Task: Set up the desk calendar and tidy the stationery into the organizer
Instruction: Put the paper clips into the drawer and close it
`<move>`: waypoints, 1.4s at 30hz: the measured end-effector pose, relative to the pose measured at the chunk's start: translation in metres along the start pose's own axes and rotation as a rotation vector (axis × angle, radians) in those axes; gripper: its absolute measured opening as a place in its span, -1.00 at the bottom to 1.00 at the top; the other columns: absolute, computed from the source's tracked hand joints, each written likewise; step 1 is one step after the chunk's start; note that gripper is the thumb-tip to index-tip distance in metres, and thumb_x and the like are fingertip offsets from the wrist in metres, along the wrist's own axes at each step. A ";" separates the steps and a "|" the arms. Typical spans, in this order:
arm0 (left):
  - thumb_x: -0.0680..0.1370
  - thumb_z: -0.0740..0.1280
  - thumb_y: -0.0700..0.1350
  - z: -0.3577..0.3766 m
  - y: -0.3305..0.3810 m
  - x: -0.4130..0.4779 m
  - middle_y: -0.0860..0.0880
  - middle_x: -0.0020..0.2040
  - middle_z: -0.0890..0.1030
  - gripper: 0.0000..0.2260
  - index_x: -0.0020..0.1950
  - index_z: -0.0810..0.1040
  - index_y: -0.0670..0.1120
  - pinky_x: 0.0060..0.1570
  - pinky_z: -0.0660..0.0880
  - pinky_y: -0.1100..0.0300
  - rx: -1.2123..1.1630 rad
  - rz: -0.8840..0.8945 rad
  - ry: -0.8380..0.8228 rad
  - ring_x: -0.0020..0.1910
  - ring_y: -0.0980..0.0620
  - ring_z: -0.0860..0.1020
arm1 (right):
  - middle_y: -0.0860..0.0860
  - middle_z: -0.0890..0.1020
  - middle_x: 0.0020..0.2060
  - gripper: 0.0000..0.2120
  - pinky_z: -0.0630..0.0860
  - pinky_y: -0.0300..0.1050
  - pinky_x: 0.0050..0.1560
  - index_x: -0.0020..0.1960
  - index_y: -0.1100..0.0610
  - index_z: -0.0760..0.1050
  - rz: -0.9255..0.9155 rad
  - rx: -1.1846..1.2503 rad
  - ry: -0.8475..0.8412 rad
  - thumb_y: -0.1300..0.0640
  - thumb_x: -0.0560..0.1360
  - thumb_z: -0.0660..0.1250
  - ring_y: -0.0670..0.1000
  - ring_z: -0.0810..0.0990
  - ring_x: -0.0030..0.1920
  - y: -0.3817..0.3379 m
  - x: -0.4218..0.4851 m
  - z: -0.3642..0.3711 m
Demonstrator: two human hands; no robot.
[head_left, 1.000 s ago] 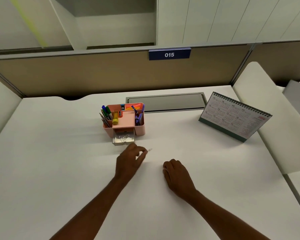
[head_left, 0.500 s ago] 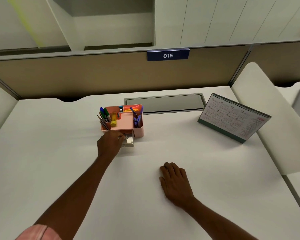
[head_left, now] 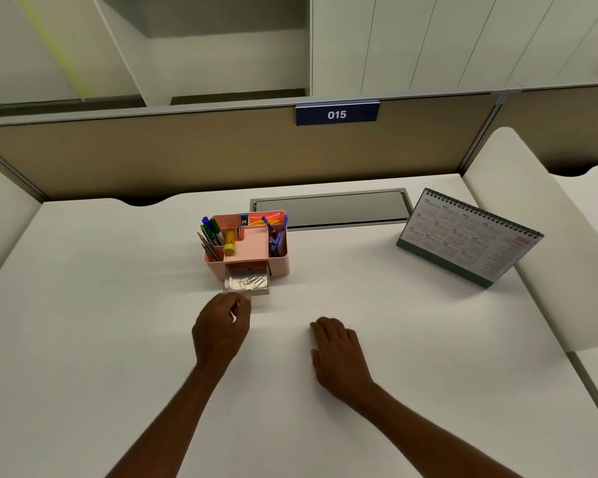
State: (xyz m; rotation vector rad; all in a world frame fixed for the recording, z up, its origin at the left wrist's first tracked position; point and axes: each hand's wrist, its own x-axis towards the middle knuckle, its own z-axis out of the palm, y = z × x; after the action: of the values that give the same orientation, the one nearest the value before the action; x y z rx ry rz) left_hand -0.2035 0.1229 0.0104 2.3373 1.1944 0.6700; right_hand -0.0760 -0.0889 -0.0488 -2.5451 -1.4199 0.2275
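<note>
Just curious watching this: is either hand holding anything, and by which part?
The right hand lies flat on the desk, empty. The left hand is curled just before the open drawer; whether it pinches anything cannot be told.

The left hand (head_left: 221, 331) has drawn back toward six o'clock from the organizer's open drawer (head_left: 246, 282), where paper clips (head_left: 254, 280) now lie uncovered.

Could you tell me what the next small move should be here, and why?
Probably push the clear drawer shut with the left hand. The drawer stands pulled out from the pink organizer with paper clips inside, the left hand is right in front of it, and no loose stationery shows on the desk. The calendar already stands upright.
</note>
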 end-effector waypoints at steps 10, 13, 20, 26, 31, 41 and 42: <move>0.60 0.43 -0.09 0.013 -0.037 -0.013 -0.07 0.39 0.61 -0.60 0.43 0.58 -0.09 0.31 0.48 0.08 0.076 0.061 -0.166 0.38 -0.06 0.56 | 0.14 0.14 0.63 -0.24 0.18 0.15 0.55 0.63 0.18 0.11 -0.354 0.035 -0.058 0.13 0.55 0.40 0.14 0.09 0.64 -0.066 0.051 -0.011; 0.61 0.42 -0.07 0.015 -0.036 -0.009 -0.08 0.39 0.61 -0.61 0.43 0.58 -0.10 0.32 0.46 0.11 0.074 0.061 -0.169 0.37 -0.07 0.57 | 0.17 0.13 0.63 -0.23 0.22 0.17 0.55 0.63 0.21 0.09 -0.331 0.027 -0.071 0.14 0.55 0.40 0.16 0.08 0.64 -0.072 0.062 -0.013; 0.62 0.40 -0.03 0.016 -0.029 0.008 -0.03 0.43 0.57 -0.60 0.46 0.56 -0.05 0.36 0.42 0.14 0.078 0.043 -0.197 0.42 -0.02 0.54 | 0.14 -0.06 0.65 -0.20 0.08 0.17 0.60 0.66 0.18 -0.06 -0.226 0.035 -0.130 0.11 0.61 0.34 0.15 -0.08 0.65 -0.076 0.088 -0.020; 0.65 0.35 0.03 0.022 -0.027 0.027 0.02 0.60 0.36 -0.50 0.59 0.39 0.00 0.51 0.33 0.04 0.098 0.035 -0.329 0.60 0.00 0.31 | 0.15 -0.08 0.65 -0.18 -0.01 0.09 0.60 0.66 0.18 -0.09 -0.187 0.041 -0.136 0.11 0.61 0.36 0.15 -0.09 0.65 -0.074 0.110 -0.023; 0.66 0.34 0.05 0.028 -0.029 0.032 0.05 0.65 0.24 -0.46 0.63 0.31 0.03 0.53 0.31 0.01 0.118 0.018 -0.405 0.64 0.01 0.21 | 0.13 -0.07 0.65 -0.18 -0.01 0.08 0.61 0.66 0.18 -0.09 -0.153 0.047 -0.167 0.10 0.61 0.36 0.13 -0.09 0.65 -0.077 0.122 -0.023; 0.66 0.33 0.07 0.029 -0.022 0.047 0.04 0.65 0.25 -0.45 0.63 0.30 0.06 0.50 0.35 0.00 0.162 0.003 -0.464 0.62 -0.01 0.26 | 0.11 0.04 0.65 -0.23 0.09 0.12 0.59 0.65 0.17 0.00 -0.143 0.064 -0.151 0.08 0.61 0.36 0.14 -0.02 0.65 -0.077 0.131 -0.026; 0.66 0.33 0.08 0.029 -0.021 0.047 0.04 0.65 0.26 -0.45 0.63 0.30 0.06 0.50 0.35 -0.01 0.164 -0.002 -0.468 0.62 -0.01 0.27 | 0.11 0.04 0.65 -0.23 0.09 0.12 0.59 0.66 0.16 0.00 -0.140 0.068 -0.153 0.08 0.61 0.36 0.14 -0.02 0.65 -0.077 0.132 -0.027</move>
State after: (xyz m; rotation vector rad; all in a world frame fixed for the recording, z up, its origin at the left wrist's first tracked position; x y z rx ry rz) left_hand -0.1751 0.1690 -0.0142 2.4359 1.0629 0.0109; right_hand -0.0638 0.0594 -0.0066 -2.4063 -1.6082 0.4469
